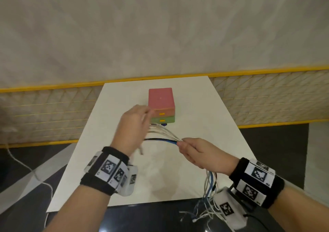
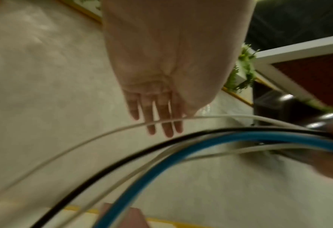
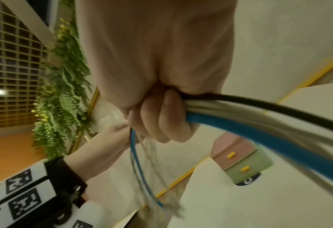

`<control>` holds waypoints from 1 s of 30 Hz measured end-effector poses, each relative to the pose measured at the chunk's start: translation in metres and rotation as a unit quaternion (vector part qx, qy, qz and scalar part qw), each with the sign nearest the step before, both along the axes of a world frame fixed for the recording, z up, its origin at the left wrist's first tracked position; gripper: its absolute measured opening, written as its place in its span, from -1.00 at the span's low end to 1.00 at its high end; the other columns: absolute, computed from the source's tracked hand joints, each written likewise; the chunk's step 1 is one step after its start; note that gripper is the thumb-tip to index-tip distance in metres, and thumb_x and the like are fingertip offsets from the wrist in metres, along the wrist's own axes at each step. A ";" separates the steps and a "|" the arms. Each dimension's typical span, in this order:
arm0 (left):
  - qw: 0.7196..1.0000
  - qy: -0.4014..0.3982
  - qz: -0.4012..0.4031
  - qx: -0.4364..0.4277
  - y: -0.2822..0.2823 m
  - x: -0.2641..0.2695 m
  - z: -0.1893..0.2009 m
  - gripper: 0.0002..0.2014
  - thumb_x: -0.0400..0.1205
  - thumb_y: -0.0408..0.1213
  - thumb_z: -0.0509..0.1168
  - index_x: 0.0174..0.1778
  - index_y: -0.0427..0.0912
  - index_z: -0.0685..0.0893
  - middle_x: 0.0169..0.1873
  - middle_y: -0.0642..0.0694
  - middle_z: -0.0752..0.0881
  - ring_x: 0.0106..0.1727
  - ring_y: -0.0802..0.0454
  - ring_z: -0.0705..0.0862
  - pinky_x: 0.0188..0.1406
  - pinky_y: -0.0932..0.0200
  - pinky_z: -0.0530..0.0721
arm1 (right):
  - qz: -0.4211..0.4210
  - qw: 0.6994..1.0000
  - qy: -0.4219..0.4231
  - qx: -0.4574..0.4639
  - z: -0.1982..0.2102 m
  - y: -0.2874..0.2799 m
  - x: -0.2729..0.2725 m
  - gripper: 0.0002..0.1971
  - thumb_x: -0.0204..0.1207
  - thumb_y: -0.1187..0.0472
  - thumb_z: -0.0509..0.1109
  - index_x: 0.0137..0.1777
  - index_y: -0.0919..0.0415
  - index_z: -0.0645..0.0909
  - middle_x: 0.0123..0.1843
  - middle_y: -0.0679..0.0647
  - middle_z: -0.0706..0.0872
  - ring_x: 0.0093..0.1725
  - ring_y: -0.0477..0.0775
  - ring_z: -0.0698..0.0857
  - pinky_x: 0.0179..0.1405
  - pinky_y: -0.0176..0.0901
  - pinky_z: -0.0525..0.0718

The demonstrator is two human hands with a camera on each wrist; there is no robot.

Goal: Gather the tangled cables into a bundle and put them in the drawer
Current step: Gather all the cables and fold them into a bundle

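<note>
indoor lounge: plant wall [image 3: 60, 98], lattice screen [image 3: 11, 69]

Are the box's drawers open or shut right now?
Shut: the pink drawer and green drawer both sit flush, only yellow handles protruding.

Smooth matt white rectangular tabletop [image 1: 204, 117]. Pink-and-green plastic-looking drawer box [image 1: 161, 100], matt. Blue, black and white cables [image 1: 165, 135], smooth rubbery sheaths. Black cloth wristbands [image 1: 115, 152], paper-like printed tags.
</note>
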State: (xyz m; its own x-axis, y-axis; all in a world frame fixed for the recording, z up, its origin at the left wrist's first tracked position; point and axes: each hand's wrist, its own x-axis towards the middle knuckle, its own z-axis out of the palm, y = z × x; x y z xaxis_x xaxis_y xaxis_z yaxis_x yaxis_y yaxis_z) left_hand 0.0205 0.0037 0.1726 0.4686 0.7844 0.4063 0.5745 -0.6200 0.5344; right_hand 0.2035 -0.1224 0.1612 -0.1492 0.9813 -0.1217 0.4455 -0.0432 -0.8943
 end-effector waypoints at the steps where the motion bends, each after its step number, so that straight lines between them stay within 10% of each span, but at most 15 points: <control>1: 0.998 -0.024 -0.052 -0.034 -0.013 0.011 0.003 -0.76 0.76 -0.16 0.18 0.12 -0.11 0.74 -0.01 0.04 0.74 0.05 0.10 0.68 0.08 0.23 0.56 | 0.010 1.000 -0.022 0.014 0.003 0.004 -0.007 -0.66 0.71 0.05 0.09 -0.29 0.15 0.40 -0.50 -0.09 0.37 -0.55 -0.19 0.30 -0.55 -0.41 0.32; 6: 0.977 -0.007 -0.115 -0.181 -0.046 0.033 0.000 -0.43 0.67 0.24 -0.08 0.12 0.00 0.75 -0.28 0.17 0.74 -0.13 0.18 0.71 -0.04 0.15 0.64 | 0.019 0.996 -0.071 0.046 0.017 0.018 -0.011 -0.65 0.68 0.15 0.18 -0.39 0.11 0.44 -0.61 -0.17 0.44 -0.58 -0.19 0.39 -0.49 -0.39 0.35; 12: 0.985 -0.134 -0.059 -0.090 -0.024 0.013 0.010 -0.88 0.76 -0.16 0.18 0.15 0.01 0.59 -0.74 0.12 0.45 -0.69 0.17 0.34 -0.60 0.21 0.24 | 0.067 0.997 0.023 -0.025 0.021 0.016 0.008 -0.74 0.67 0.10 0.23 -0.19 0.25 0.47 -0.45 0.05 0.39 -0.54 -0.04 0.42 -0.48 -0.24 0.45; 15: 0.965 -0.234 0.028 -0.114 0.000 -0.012 0.015 -0.88 0.75 -0.26 0.18 0.09 0.01 0.60 -0.66 0.09 0.31 -0.63 0.13 0.23 -0.65 0.26 0.20 | 0.055 0.997 0.032 -0.035 0.015 0.010 0.022 -0.69 0.65 0.02 0.19 -0.21 0.25 0.43 -0.45 0.00 0.37 -0.53 -0.02 0.44 -0.45 -0.18 0.52; 20: 0.988 -0.074 0.068 -0.119 0.010 -0.025 0.002 -0.71 0.79 -0.09 0.08 -0.05 -0.02 0.70 -0.53 0.09 0.56 -0.42 0.04 0.60 -0.32 0.09 0.54 | 0.008 1.000 0.011 -0.002 0.019 0.015 0.020 -0.64 0.68 0.00 0.13 -0.16 0.32 0.42 -0.44 -0.06 0.33 -0.50 -0.11 0.28 -0.60 -0.30 0.30; 25: 0.993 -0.080 -0.058 0.056 -0.026 0.004 0.015 -0.60 0.77 -0.02 0.03 0.20 -0.13 0.71 0.00 0.00 0.74 0.07 0.02 0.68 0.11 0.09 0.59 | 0.047 0.996 -0.054 0.051 0.040 0.028 -0.004 -0.68 0.71 0.08 0.10 -0.22 0.26 0.43 -0.53 -0.17 0.36 -0.55 -0.17 0.32 -0.54 -0.36 0.34; 30: 0.997 -0.005 -0.067 0.034 -0.041 0.023 0.013 -0.53 0.68 0.22 -0.16 0.08 0.11 0.60 -0.50 0.18 0.57 -0.41 0.06 0.58 -0.39 0.13 0.47 | 0.047 0.997 -0.041 0.053 0.048 0.038 -0.012 -0.75 0.67 0.17 0.19 -0.24 0.20 0.51 -0.48 -0.12 0.43 -0.55 -0.17 0.36 -0.55 -0.31 0.39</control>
State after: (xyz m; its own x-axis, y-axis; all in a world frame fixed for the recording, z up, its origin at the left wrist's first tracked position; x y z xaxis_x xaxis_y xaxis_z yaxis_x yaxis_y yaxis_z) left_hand 0.0437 -0.0371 0.1857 0.5625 0.6859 0.4616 0.4797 -0.7255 0.4935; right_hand 0.1912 -0.0844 0.2095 -0.2347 0.9715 -0.0347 0.5153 0.0941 -0.8518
